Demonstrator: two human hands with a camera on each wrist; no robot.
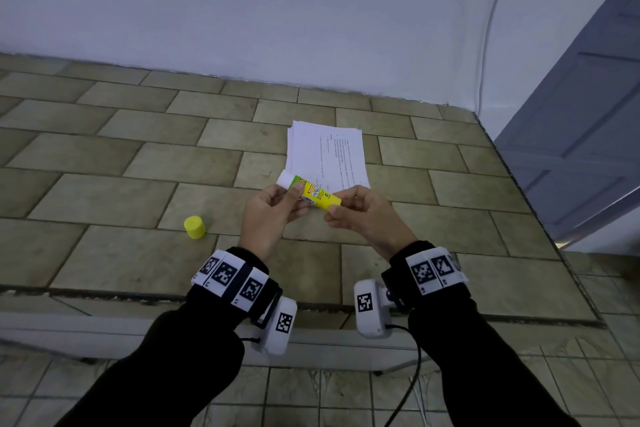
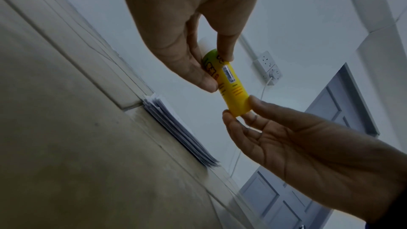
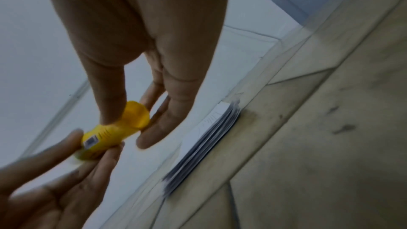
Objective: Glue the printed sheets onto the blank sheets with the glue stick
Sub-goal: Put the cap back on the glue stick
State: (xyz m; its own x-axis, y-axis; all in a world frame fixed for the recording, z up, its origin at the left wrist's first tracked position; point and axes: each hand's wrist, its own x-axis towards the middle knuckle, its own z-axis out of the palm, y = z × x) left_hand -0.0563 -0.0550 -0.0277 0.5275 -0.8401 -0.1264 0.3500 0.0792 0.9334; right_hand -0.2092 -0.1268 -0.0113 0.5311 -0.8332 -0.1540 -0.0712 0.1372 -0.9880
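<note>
Nearest to me, both black sleeves (image 1: 485,357) carry marker-printed wrist bands and white camera units, cables trailing below the counter edge. Above the tiled counter (image 1: 104,156), my left hand (image 1: 268,218) pinches the upper body of the glue stick (image 1: 313,191) between thumb and fingers, just below its white tip. My right hand (image 1: 363,215) pinches the yellow base end between thumb and fingertips; the remaining fingers stand relaxed and partly extended. The left wrist view confirms both holds: thumb and fingers of the left on the green-and-yellow label, the right's at the bottom rim. The stick is held off the counter, lying roughly level between the hands, white end pointing away and to the left. It is uncapped: the yellow cap (image 1: 195,227) stands alone on the counter, left of the left hand and well apart from it. Just beyond the hands lies the stack of sheets (image 1: 325,152), top sheet printed, edges slightly fanned. Behind it, a white wall (image 1: 242,10) with a cable; a grey door (image 1: 588,132) stands at right.
</note>
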